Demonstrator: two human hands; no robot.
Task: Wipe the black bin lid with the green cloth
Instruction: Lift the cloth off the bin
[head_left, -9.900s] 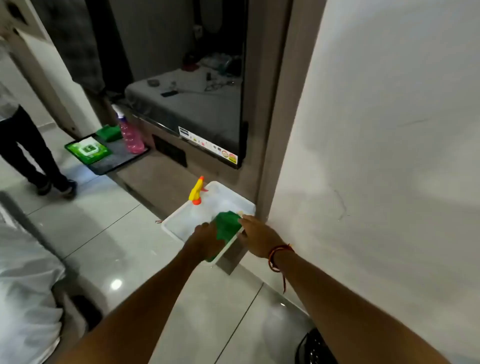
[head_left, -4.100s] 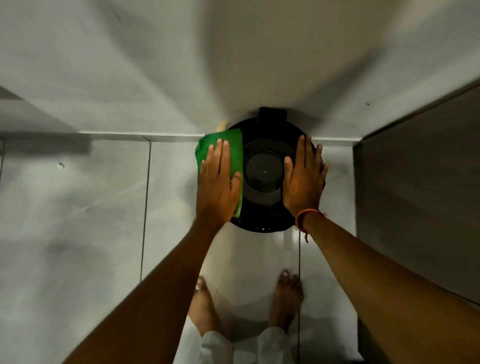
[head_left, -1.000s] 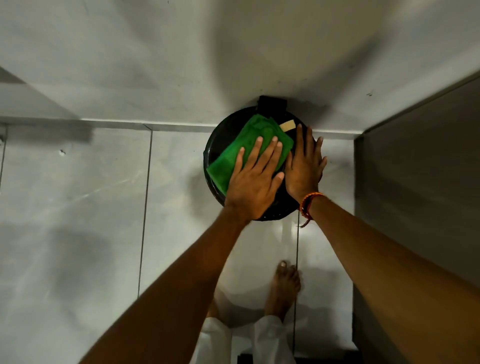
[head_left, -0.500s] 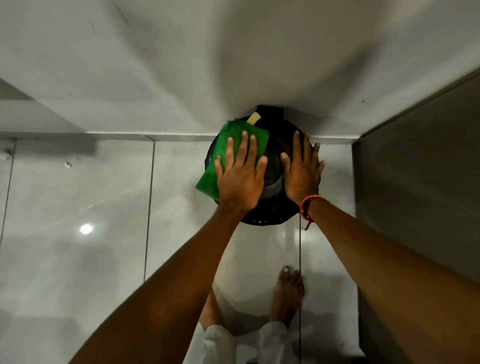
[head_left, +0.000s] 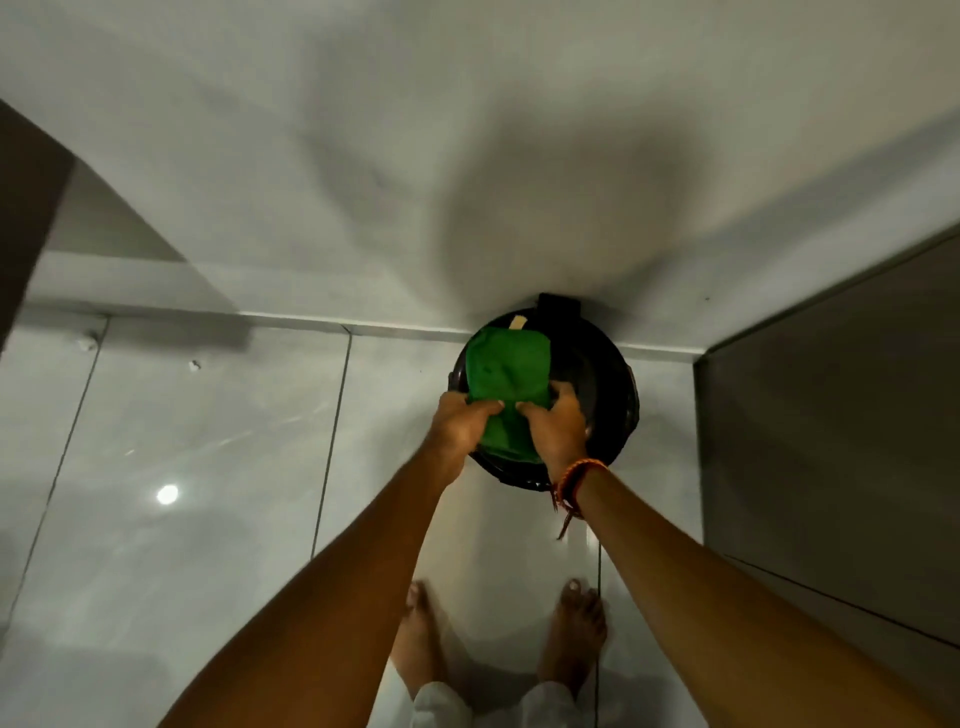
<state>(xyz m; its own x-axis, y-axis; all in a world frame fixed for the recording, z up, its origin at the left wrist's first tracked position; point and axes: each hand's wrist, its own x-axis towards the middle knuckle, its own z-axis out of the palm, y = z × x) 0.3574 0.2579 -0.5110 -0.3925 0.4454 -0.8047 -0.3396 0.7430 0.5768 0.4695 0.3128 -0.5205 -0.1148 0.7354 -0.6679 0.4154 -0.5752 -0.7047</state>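
The round black bin lid (head_left: 602, 389) sits on the floor against the white wall, seen from straight above. The green cloth (head_left: 506, 371) is lifted over the lid's left half, with a small tan tag at its far edge. My left hand (head_left: 462, 423) pinches the cloth's near left part. My right hand (head_left: 556, 426), with a red thread at the wrist, pinches its near right part. Both hands hold the cloth up rather than pressing it flat. The cloth hides the lid's centre and left side.
Glossy grey floor tiles (head_left: 208, 493) stretch out to the left. A dark panel (head_left: 841, 441) stands close on the right of the bin. The white wall (head_left: 467, 156) is right behind it. My bare feet (head_left: 571, 634) stand just before the bin.
My left hand was pressing the cloth flat while the right rested on the lid. Now both hands grip the cloth's near edge and it is raised off the lid.
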